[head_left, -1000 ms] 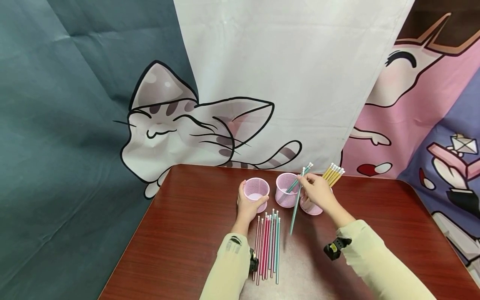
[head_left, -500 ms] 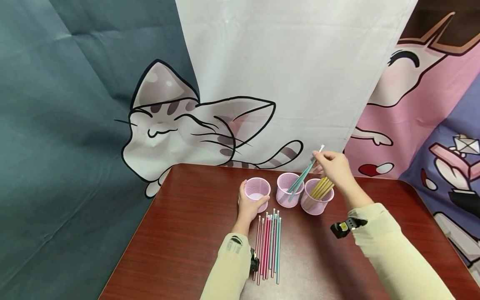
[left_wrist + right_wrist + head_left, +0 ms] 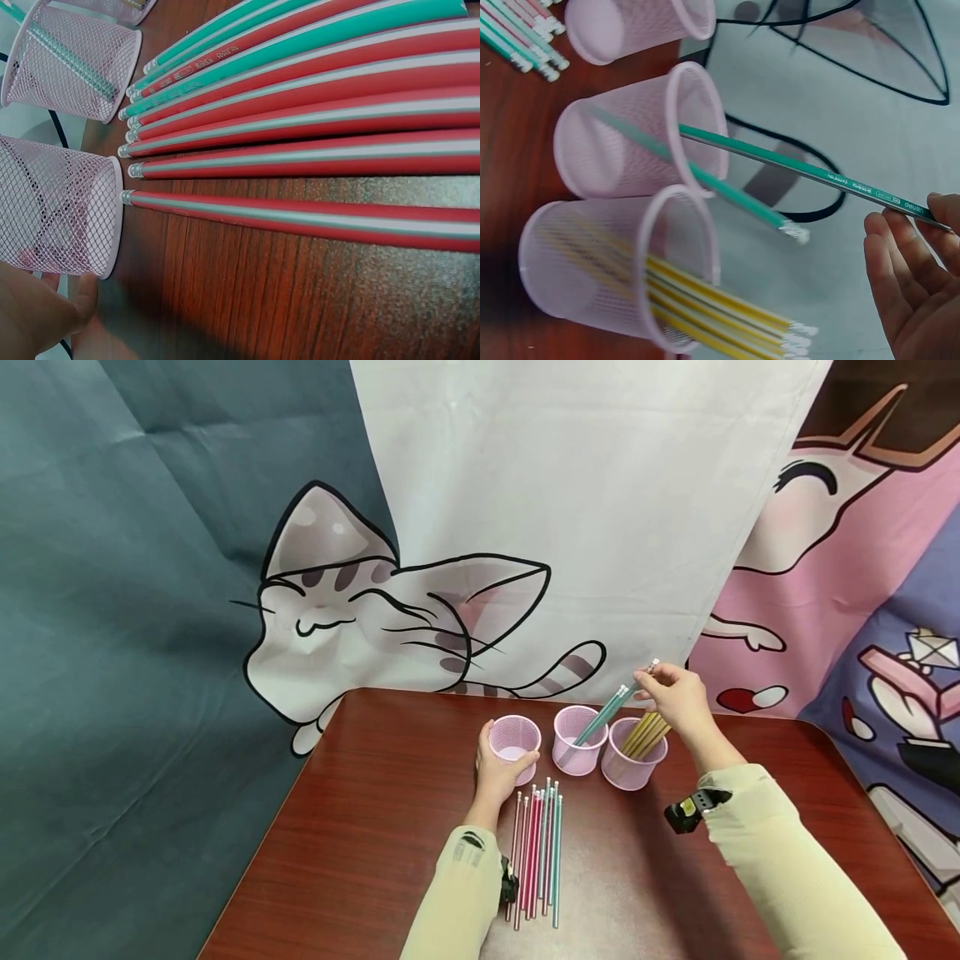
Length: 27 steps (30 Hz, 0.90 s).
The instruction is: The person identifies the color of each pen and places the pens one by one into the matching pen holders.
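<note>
A person grips a cup with one hand and pinches a green pencil over another cup with the other.
Nearest, a row of red and green pencils [image 3: 529,856] lies on the brown table [image 3: 375,793], erasers facing the cups. Just beyond, the left hand [image 3: 497,777] curls round the left cup [image 3: 514,729] — thumb in front, fingers along its outer side. The right hand [image 3: 678,697] pinches the held green pencil [image 3: 802,172] near its eraser end; the lower end passes into the mouth of the middle cup [image 3: 573,762], where another green pencil [image 3: 735,196] leans. Beside it, the right cup [image 3: 628,773] holds tilted yellow pencils [image 3: 712,288] — behind all hangs a cartoon-cat cloth [image 3: 480,468].
</note>
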Motion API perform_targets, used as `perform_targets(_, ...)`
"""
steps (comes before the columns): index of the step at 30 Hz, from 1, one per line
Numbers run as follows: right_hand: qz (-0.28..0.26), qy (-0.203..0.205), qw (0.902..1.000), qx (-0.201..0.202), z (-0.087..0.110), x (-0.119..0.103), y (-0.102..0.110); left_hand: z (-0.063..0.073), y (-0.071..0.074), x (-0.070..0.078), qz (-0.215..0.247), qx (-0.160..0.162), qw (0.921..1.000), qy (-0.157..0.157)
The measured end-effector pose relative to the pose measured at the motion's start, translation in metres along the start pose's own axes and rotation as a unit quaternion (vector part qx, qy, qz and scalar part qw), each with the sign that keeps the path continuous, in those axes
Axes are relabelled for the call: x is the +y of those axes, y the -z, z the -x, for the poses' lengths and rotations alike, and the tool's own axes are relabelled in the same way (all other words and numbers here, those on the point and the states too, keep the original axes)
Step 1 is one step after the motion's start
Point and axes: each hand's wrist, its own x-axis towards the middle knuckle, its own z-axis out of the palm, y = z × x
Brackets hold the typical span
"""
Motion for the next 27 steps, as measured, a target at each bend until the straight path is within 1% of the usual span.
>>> perform_targets(3,0.013,-0.012,0.9998,-0.004,0.0,0.009,-0.006,0.0,0.0,0.001,0.002,0.001,1.0,-0.004)
perform_targets(7,0.004,-0.031,0.9994,-0.013,0.002,0.019,-0.016,0.001,0.001,0.003,0.005,-0.002,1.0,-0.005)
perform_targets(11,0.005,-0.044,0.9988,-0.02,0.005,0.027,-0.026,0.001,0.001,0.003,0.002,-0.001,1.0,-0.005)
perform_targets(17,0.045,-0.063,0.9968,-0.021,0.009,0.04,-0.036,0.0,0.0,0.001,0.0,-0.004,1.0,0.006)
perform_targets(23,0.091,-0.067,0.9935,-0.006,0.011,0.046,-0.039,0.0,0.0,0.001,0.009,-0.004,0.9999,-0.001)
perform_targets(27,0.106,-0.072,0.9918,-0.001,0.012,0.047,-0.038,0.0,0.0,0.0,0.009,-0.003,0.9999,-0.005)
